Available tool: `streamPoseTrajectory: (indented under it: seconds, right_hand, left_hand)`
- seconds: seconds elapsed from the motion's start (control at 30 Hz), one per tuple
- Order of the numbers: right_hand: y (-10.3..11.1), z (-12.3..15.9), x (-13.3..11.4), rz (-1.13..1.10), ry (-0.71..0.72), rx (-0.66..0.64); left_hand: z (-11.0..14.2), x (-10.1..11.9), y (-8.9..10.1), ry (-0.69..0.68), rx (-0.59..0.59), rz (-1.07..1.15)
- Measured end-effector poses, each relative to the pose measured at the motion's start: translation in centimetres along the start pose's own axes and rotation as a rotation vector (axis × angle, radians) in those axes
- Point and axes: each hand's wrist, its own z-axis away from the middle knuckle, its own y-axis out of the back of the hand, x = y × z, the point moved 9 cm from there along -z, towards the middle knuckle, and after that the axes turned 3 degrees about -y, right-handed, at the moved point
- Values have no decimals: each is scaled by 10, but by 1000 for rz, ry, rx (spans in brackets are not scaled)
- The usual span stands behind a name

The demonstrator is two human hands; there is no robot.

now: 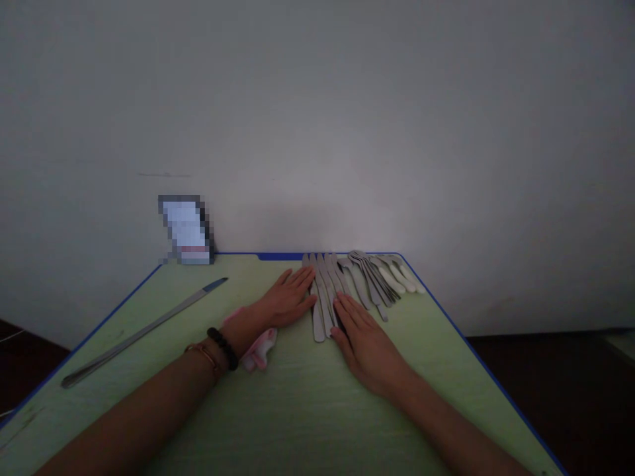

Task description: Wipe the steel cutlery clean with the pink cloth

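Several metal table knives point(321, 311) lie side by side near the back of the table, handles toward me. My left hand point(288, 297) rests flat against the left side of the row, fingers stretched out. From the right, my right hand point(364, 337) touches the row with its fingertips, fingers extended and the palm low. Neither hand grips anything. Just right of the knives lie a fanned pile of metal spoons point(372, 274) and several pieces of cutlery with white handles point(409, 281). Under my left wrist is a crumpled pink and white cloth point(260, 350), partly hidden.
A long metal piece with a dark, pointed tip point(149, 328) lies slantwise on the left. A blurred phone-like screen point(188, 231) stands at the back left corner. The pale green table point(278, 423) has a blue edge and meets a plain wall point(317, 132).
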Motion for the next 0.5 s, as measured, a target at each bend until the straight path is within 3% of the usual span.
streamPoseTrajectory:
  seconds: [0.1, 0.23, 0.37, 0.5]
  right_hand:
    - [3, 1, -1, 38, 18, 39]
    - [13, 0, -17, 69, 94, 157]
    - [14, -1, -61, 46, 243, 192]
    - [5, -6, -110, 4, 363, 147]
  left_hand:
    - [1, -6, 13, 9, 81, 127]
    - [15, -13, 48, -32, 275, 278]
    - [48, -23, 81, -39, 475, 321]
    - [93, -44, 96, 45, 631, 334]
